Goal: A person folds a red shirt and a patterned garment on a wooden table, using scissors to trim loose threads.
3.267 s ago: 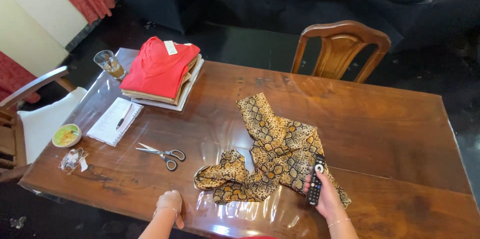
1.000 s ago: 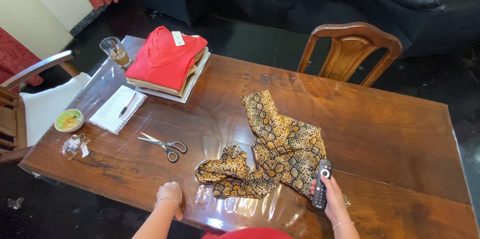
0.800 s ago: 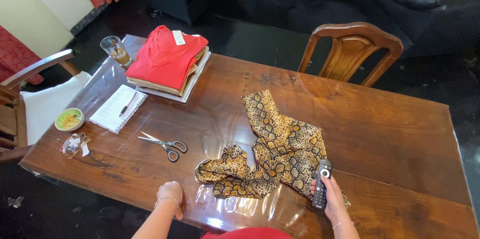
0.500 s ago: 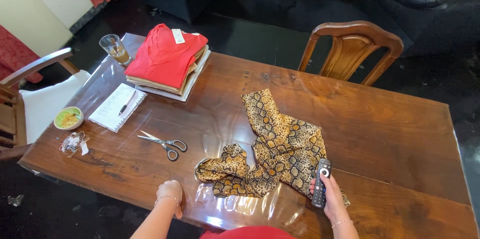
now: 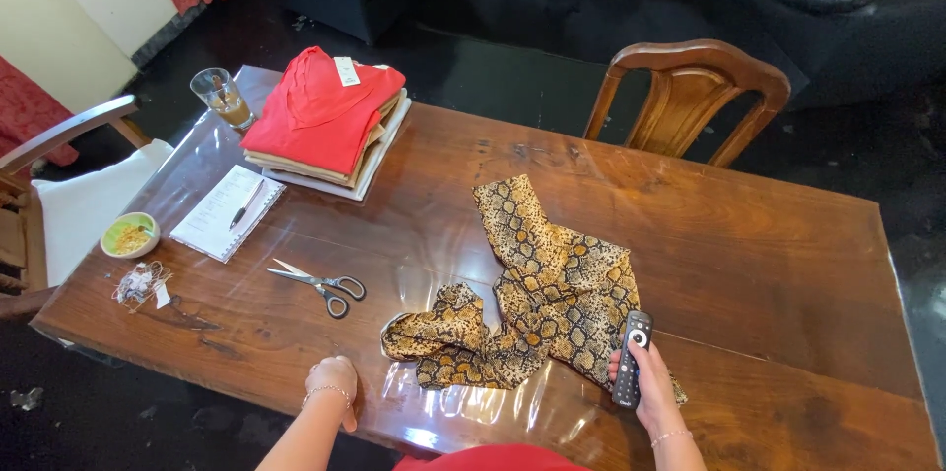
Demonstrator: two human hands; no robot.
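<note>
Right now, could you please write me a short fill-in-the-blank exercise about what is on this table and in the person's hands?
1. The right hand holds a black ____ over the edge of the snake-print cloth.
2. The left hand rests on the wooden table, holding ____.
3. The scissors lie ____, between the notepad and the cloth.
4. The top garment of the folded stack is ____.

Missing words: remote control; nothing; open; red

Single head view, looking steeply down over wooden table (image 5: 749, 235), mid-distance.
</note>
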